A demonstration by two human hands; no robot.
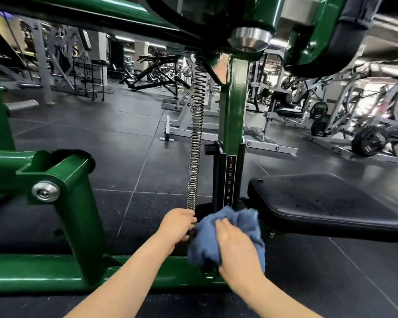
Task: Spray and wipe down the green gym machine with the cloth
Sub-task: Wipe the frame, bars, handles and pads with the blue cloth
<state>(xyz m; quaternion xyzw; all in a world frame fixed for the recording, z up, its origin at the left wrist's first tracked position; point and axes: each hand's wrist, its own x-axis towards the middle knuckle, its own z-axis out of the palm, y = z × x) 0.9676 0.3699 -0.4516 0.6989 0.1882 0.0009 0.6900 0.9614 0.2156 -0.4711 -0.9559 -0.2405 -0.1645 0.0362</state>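
The green gym machine (78,203) fills the left and top of the view, with a green upright post (236,99) in the middle. A blue cloth (207,237) is bunched against the black base of that post, under its numbered height scale (229,180). My right hand (234,246) presses on the cloth with fingers spread over it. My left hand (178,226) grips the bottom end of the steel coil spring (197,138) beside the post. No spray bottle is in view.
The machine's black padded seat (326,203), dotted with droplets, juts out to the right of the post. A green floor rail (44,271) runs along the bottom left. Grey machines and weight plates (368,141) stand behind on the black rubber floor.
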